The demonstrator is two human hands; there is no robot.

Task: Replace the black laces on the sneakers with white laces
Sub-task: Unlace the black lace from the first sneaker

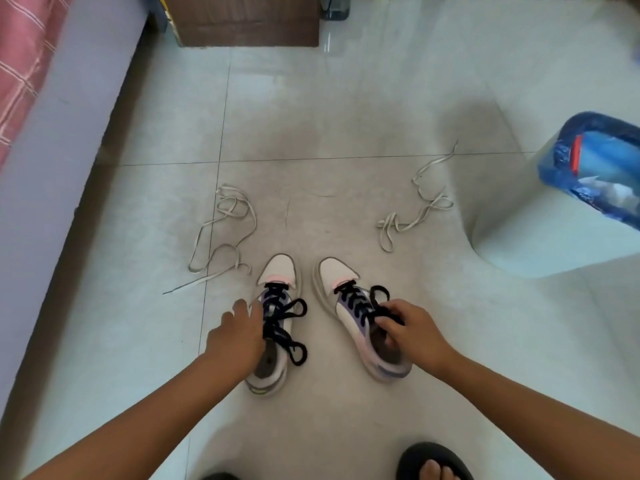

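Two white, purple and pink sneakers stand side by side on the tiled floor, toes pointing away from me. Both carry black laces tied in bows. My left hand (239,336) grips the left sneaker (277,275) at its collar, fingers curled over the tongue side. My right hand (410,329) grips the right sneaker (341,275) at its opening, thumb pinching by the black lace (375,294) bow. One loose white lace (227,233) lies on the floor to the left beyond the shoes, another white lace (420,211) to the right.
A pale waste bin (540,237) with a blue liner stands at the right. A bed with a pink checked cover (20,67) runs along the left. A brown cardboard box (242,26) sits at the back. My foot in a black sandal (433,462) shows at the bottom edge.
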